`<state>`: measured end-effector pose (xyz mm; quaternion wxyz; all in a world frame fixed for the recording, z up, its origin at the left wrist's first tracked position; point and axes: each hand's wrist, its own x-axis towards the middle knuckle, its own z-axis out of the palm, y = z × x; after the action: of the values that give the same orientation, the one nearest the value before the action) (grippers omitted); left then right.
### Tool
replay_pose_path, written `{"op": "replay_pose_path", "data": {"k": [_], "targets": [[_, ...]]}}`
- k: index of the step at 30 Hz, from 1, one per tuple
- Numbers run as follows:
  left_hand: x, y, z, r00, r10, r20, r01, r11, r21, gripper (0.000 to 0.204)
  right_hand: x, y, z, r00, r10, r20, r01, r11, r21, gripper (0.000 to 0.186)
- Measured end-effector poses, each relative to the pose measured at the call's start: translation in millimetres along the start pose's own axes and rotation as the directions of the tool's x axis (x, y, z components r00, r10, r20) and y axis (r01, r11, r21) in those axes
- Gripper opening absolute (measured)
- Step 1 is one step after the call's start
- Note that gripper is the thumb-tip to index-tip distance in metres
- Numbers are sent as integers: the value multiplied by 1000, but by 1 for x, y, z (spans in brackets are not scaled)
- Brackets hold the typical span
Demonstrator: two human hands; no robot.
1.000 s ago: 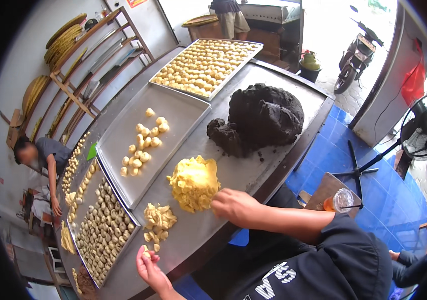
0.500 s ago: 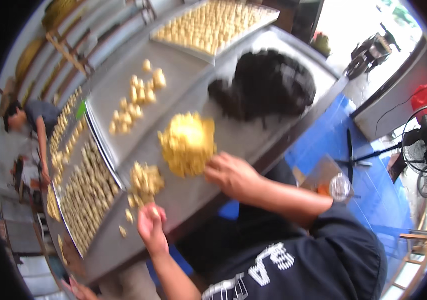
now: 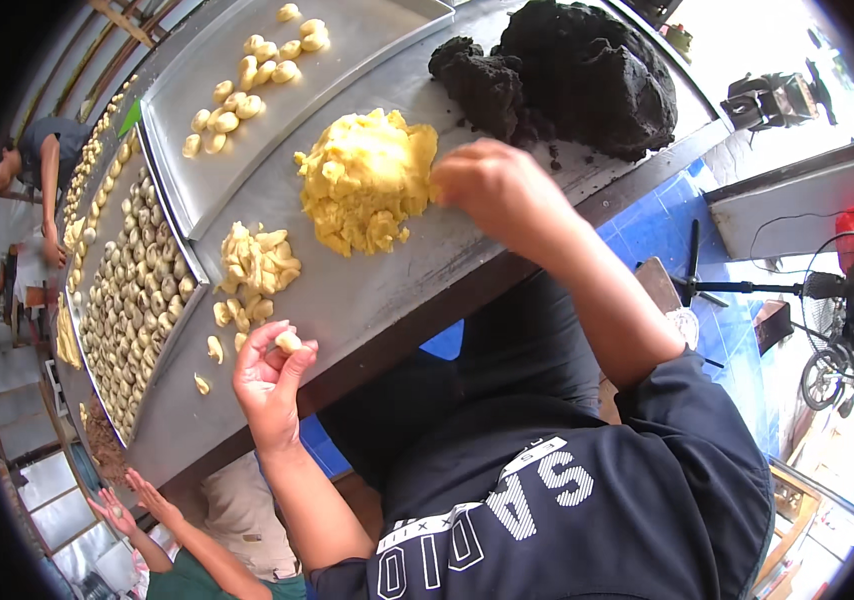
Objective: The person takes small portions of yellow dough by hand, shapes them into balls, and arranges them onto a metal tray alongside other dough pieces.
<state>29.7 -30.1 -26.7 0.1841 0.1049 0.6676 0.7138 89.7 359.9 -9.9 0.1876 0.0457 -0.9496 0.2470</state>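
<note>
My left hand (image 3: 269, 385) is at the table's near edge, palm up, with a small pale dough piece (image 3: 288, 342) pinched between thumb and fingers. Just beyond it lies a pile of flattened pale dough pieces (image 3: 259, 258), a few loose ones beside it. My right hand (image 3: 507, 195) reaches over the table, its curled fingers pressed against the right side of a crumbly yellow dough mound (image 3: 367, 180); the fingertips are partly hidden. Behind that hand sits a large black, dough-like mass (image 3: 587, 80) with a smaller lump against it.
A metal tray (image 3: 172, 150) past the mound carries several round pale balls. Left of it, another tray (image 3: 197, 290) is packed with rows of balls. One co-worker (image 3: 52, 150) stands at the far left; another person's hands (image 3: 137, 505) are at the lower left. A fan (image 3: 827, 290) stands right.
The view has tilted, so the table sits higher in it. My left hand has turned its palm up, showing the dough piece more plainly. My right hand stays at the yellow mound's side.
</note>
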Motion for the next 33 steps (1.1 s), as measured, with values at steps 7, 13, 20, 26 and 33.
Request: {"op": "replay_pose_path", "data": {"k": [7, 13, 20, 26, 33], "targets": [[-4, -5, 7, 926, 351, 138, -308, 491, 815, 24, -28, -33, 27, 995, -81, -51, 84, 993, 80, 17], [5, -6, 14, 815, 507, 281, -450, 247, 858, 23, -19, -59, 38, 996, -83, -35, 82, 996, -25, 26], [-5, -1, 20, 829, 462, 315, -451, 220, 865, 29, -18, -59, 37, 994, -110, 13, 107, 986, 125, 22], [-8, -10, 12, 774, 501, 388, -500, 108, 859, 47, -30, -67, 53, 995, -89, -42, 91, 994, 60, 17], [1, 29, 18, 880, 200, 432, -435, -31, 900, 32, -17, -61, 64, 981, -189, -50, 187, 981, -46, 10]]}}
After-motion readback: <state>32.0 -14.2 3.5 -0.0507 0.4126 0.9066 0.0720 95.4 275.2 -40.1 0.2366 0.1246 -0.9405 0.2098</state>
